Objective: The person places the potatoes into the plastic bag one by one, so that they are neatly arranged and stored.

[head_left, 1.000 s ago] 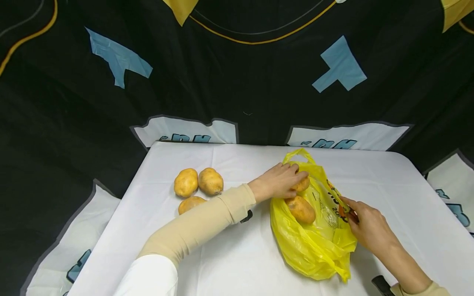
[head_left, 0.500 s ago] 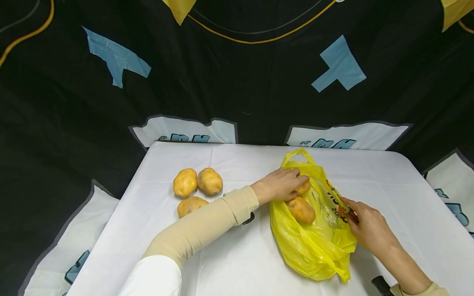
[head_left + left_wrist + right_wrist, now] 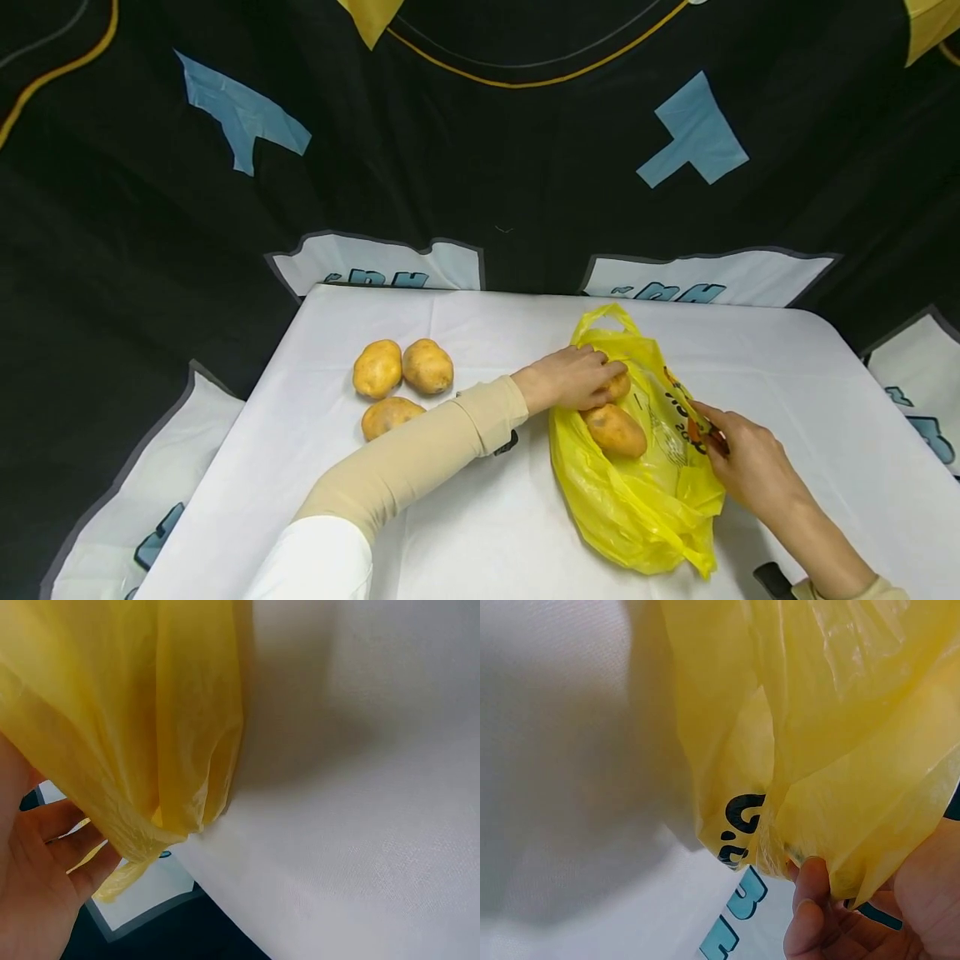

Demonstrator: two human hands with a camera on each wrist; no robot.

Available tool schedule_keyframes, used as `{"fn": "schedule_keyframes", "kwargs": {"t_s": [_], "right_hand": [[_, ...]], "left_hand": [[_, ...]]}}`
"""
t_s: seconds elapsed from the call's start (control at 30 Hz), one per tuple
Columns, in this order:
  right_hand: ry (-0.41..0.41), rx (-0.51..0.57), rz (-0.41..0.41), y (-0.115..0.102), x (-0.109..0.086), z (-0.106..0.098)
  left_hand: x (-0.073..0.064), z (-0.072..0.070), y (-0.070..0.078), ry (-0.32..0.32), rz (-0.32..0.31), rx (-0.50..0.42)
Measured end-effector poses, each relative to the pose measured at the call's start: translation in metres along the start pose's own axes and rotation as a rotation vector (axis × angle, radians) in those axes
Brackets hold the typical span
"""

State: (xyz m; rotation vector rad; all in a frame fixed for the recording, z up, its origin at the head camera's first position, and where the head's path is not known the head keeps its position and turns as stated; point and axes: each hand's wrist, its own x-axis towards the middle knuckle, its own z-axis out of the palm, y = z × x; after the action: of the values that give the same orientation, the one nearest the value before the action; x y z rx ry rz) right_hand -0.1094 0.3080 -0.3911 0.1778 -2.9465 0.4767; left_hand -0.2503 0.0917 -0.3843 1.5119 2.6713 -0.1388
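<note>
In the head view a yellow plastic bag (image 3: 637, 517) with black print lies at the table's right, its mouth spread. Inside, a potato (image 3: 617, 432) shows fully, and another potato (image 3: 617, 387) is partly covered by my left hand (image 3: 572, 379). That hand reaches across to the bag's left edge; in the left wrist view its fingers (image 3: 90, 862) curl at the rim of the yellow plastic, thumb hidden. My right hand (image 3: 753, 454) pinches the opposite rim between thumb and fingers, also visible in the right wrist view. Left of my sleeve sit three loose potatoes, including the nearest potato (image 3: 390, 417).
A white cloth covers the table (image 3: 480, 333). Behind it hangs a black curtain (image 3: 510, 183) with blue tape pieces. My left forearm (image 3: 420, 450) crosses the table's middle, partly overlapping the front loose potato. A black strap (image 3: 772, 579) shows near the right wrist.
The potato in the bag's mouth has shifted slightly right and nearer to me. My left hand has edged right and down over the bag. The right hand keeps its hold.
</note>
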Motion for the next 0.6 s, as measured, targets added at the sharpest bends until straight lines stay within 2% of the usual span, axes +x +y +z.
{"fn": "schedule_keyframes", "kwargs": {"t_s": [0.13,0.27,0.43,0.6], "right_hand": [[-0.018,0.009,0.002,-0.001,0.000,0.002],[-0.035,0.019,0.008,-0.002,0.000,0.002],[-0.011,0.023,-0.021,-0.002,0.001,0.001],[-0.025,0.022,-0.027,-0.002,0.001,0.004]], "left_hand": [[-0.008,-0.007,-0.005,0.015,-0.022,0.014],[-0.023,-0.024,-0.015,0.068,-0.052,0.055],[-0.052,-0.044,-0.039,0.103,-0.123,0.070],[-0.084,-0.044,-0.066,0.076,-0.217,0.047]]}}
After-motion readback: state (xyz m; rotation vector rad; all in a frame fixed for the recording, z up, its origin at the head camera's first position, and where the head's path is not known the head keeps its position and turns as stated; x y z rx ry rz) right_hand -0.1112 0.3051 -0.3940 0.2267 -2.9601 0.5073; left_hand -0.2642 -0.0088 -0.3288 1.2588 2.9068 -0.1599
